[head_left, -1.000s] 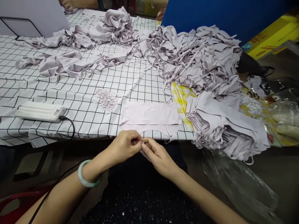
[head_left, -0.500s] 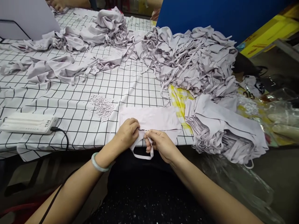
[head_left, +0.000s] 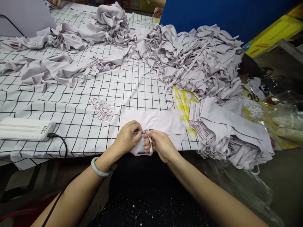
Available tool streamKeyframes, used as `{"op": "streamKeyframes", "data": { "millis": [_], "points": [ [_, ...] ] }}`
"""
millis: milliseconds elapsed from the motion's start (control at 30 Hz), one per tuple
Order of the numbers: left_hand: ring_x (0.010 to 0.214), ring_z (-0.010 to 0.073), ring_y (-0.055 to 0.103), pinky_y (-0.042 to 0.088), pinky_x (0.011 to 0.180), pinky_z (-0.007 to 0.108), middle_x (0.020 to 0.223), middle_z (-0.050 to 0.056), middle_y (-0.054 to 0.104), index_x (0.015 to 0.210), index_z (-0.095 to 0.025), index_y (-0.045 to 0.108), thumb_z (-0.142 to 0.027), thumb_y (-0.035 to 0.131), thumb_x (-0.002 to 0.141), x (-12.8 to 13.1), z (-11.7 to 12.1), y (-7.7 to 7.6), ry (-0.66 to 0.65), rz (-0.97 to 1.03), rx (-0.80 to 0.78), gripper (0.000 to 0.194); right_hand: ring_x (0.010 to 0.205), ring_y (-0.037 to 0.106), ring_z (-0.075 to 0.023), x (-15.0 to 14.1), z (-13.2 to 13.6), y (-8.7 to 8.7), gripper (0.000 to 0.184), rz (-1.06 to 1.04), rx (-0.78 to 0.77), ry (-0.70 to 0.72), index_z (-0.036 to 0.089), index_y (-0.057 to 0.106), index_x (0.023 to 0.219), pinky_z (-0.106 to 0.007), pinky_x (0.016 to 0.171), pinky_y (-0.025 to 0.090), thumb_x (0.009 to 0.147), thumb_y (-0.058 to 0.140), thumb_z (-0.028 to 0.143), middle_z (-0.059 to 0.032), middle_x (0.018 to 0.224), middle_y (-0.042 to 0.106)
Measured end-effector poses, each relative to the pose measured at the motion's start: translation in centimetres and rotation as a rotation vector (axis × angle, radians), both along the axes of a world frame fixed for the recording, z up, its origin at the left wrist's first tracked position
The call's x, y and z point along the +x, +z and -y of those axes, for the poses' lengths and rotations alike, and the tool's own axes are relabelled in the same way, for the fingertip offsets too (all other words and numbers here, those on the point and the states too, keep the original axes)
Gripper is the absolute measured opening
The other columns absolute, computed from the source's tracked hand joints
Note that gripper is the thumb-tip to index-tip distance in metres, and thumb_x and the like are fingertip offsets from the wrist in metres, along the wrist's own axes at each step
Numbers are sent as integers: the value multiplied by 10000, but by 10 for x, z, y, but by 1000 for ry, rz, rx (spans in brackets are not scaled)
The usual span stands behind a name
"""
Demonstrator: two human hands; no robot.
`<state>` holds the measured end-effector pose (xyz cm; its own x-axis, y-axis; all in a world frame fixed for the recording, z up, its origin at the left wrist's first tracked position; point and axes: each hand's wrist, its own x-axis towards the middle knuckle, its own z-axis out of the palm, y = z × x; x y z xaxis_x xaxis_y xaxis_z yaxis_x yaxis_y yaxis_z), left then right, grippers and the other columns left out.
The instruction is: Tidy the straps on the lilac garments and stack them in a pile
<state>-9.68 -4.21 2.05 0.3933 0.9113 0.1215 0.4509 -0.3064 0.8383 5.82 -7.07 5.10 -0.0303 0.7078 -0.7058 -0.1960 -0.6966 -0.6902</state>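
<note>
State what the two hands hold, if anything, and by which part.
A pale fabric piece: the right hand pinches its thin strap; the left hand grips close by, exact spot hidden.

Garment pale pinkish lilac; pile and stack greyer lilac. Tablecloth white with black grid lines, small cloth yellow-and-white check, power bank white, cable black, bangle pale green. Board plain blue, box yellow with reddish marks, clothing black with light specks.
</note>
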Motion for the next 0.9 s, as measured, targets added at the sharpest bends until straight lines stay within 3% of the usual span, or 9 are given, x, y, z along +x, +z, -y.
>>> {"op": "streamKeyframes", "data": {
  "millis": [233,400,633,767,833,900],
  "points": [
    [785,157,574,463,729,305,840,41,633,751,-178,580,-104,516,845,0,0,2,-14,2,-11,136,408,547,-97,1,-3,0,110,5,21,33,164,606,712,-223,424,518,802,572,218,25,524,578],
    [788,159,583,470,729,306,838,41,642,752,-177,591,-94,515,840,0,-1,1,-24,16,2,143,386,533,-99,5,-4,-1,129,16,45,132,170,601,699,-218,404,487,800,578,247,34,501,560],
    [777,155,595,479,715,296,844,40,651,753,-175,606,-62,532,824,1,-1,-1,12,25,-2,152,361,489,-94,-1,-3,-4,235,-21,36,185,173,581,671,-233,415,448,835,610,339,45,488,538],
    [945,193,634,512,851,348,1016,89,698,905,-161,665,-108,511,878,-5,1,-3,-54,43,67,165,591,631,-156,11,24,9,344,-54,74,244,164,663,830,-311,671,526,906,571,487,-17,601,651],
    [1099,231,598,483,964,411,1186,114,690,1067,-152,677,-105,487,885,-10,3,-2,-155,-8,124,267,820,671,-197,23,48,16,389,29,172,326,175,706,873,-360,867,503,934,540,521,-55,734,715],
    [1154,268,553,445,996,474,1298,105,664,1179,-166,670,-89,468,877,-14,5,1,-221,-137,161,371,961,651,-217,34,71,22,357,145,271,385,202,734,836,-380,967,459,929,568,504,-61,872,729]
  ]
}}
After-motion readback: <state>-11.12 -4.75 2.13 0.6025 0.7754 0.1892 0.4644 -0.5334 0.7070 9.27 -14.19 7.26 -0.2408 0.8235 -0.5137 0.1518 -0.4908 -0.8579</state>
